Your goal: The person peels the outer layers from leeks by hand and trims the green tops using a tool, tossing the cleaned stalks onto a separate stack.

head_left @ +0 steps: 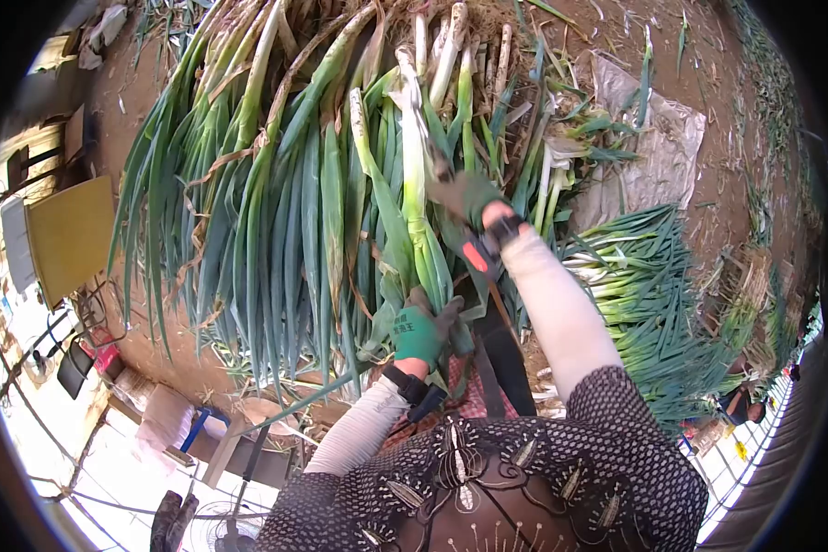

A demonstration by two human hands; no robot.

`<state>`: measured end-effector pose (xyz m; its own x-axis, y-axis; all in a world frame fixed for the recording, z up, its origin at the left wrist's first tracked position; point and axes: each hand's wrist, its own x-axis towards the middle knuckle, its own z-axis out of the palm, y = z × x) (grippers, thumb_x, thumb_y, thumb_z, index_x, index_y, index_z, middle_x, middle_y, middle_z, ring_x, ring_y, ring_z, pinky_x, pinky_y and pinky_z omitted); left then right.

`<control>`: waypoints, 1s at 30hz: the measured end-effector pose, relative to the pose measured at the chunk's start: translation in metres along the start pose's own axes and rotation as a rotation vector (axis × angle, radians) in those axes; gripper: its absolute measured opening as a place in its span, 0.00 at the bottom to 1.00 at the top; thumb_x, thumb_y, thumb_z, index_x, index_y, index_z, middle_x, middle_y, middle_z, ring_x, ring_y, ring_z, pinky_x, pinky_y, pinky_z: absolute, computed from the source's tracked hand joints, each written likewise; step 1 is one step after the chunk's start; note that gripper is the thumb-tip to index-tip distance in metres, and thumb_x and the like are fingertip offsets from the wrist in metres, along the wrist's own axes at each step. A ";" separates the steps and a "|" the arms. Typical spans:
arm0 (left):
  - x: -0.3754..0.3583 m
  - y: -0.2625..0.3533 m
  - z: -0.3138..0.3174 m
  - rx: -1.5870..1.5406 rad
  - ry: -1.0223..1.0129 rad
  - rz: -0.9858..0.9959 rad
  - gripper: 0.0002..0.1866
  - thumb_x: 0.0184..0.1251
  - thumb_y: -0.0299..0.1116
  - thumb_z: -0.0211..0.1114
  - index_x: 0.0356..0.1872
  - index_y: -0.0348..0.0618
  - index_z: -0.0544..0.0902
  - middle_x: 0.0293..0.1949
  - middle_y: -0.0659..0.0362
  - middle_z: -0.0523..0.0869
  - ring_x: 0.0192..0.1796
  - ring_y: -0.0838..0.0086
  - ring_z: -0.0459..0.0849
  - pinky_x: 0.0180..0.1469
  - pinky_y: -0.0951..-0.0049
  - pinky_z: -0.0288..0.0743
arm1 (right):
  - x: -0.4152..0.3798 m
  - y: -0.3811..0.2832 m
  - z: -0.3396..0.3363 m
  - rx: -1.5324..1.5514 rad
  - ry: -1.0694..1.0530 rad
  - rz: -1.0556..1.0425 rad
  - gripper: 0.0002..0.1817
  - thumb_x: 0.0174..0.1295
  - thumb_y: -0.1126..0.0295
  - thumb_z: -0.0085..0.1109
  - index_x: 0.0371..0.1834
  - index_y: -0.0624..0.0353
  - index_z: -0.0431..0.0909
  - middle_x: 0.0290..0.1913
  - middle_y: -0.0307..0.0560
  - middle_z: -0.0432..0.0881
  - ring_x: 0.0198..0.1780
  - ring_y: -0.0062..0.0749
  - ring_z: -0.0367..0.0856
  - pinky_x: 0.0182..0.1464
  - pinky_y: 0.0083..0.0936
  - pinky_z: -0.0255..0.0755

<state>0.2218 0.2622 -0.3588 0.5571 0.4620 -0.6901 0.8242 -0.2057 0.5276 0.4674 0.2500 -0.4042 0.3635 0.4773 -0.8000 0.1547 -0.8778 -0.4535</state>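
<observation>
In the head view my left hand (423,327), in a green and grey glove, is closed around the green leaves of a long leek-like green onion (414,175). Its pale stalk points away from me, over the large heap. My right hand (469,198), gloved the same way, is closed on a knife-like tool with a black and red handle (476,257). The tool's narrow, blurred grey front part runs up beside the stalk's white end. Beneath both hands lies a thick heap of untrimmed green onions (294,221), roots at the far side and leaves toward me.
A bundled pile of cleaner green onions (635,304) lies to the right. Behind it a dirty pale sack (649,138) is spread on the brown soil. On the left stands a yellow-backed chair (69,235), with a cardboard box (166,419) nearer me.
</observation>
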 end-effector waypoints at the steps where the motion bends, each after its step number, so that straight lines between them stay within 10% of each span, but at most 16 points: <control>1: 0.000 -0.001 0.001 0.006 -0.005 0.000 0.33 0.56 0.56 0.72 0.41 0.33 0.71 0.37 0.36 0.82 0.39 0.42 0.83 0.40 0.50 0.75 | 0.030 0.005 -0.001 0.041 0.032 0.042 0.33 0.54 0.42 0.54 0.42 0.67 0.84 0.42 0.67 0.85 0.47 0.55 0.85 0.51 0.39 0.76; 7: 0.001 -0.001 -0.002 -0.012 -0.035 -0.021 0.34 0.56 0.56 0.73 0.43 0.31 0.72 0.37 0.35 0.83 0.40 0.41 0.84 0.41 0.51 0.76 | 0.043 0.011 -0.006 0.198 0.047 0.067 0.31 0.54 0.41 0.55 0.36 0.64 0.86 0.32 0.60 0.86 0.36 0.51 0.86 0.44 0.38 0.77; 10: 0.002 -0.001 -0.006 -0.024 -0.051 -0.026 0.34 0.57 0.55 0.72 0.44 0.31 0.72 0.37 0.35 0.83 0.39 0.42 0.84 0.40 0.50 0.76 | -0.056 0.012 0.020 0.091 0.003 0.069 0.34 0.61 0.37 0.51 0.48 0.59 0.83 0.34 0.66 0.84 0.41 0.60 0.85 0.47 0.45 0.78; 17: 0.001 0.001 -0.008 0.035 -0.064 -0.036 0.30 0.59 0.53 0.70 0.44 0.33 0.73 0.35 0.36 0.83 0.37 0.41 0.83 0.38 0.49 0.75 | -0.216 0.028 0.067 0.037 -0.148 0.187 0.30 0.57 0.40 0.60 0.35 0.63 0.82 0.37 0.63 0.85 0.44 0.60 0.84 0.48 0.44 0.77; 30: -0.001 0.011 0.000 0.145 -0.153 -0.003 0.26 0.63 0.53 0.66 0.40 0.34 0.76 0.36 0.37 0.83 0.38 0.41 0.84 0.39 0.47 0.75 | -0.086 0.022 0.011 0.108 0.033 0.211 0.32 0.58 0.40 0.60 0.46 0.62 0.83 0.40 0.65 0.85 0.46 0.57 0.85 0.49 0.41 0.76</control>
<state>0.2299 0.2593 -0.3524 0.5544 0.3290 -0.7645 0.8258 -0.3312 0.4564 0.4292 0.1898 -0.3503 0.4078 0.2808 -0.8688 -0.0265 -0.9475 -0.3187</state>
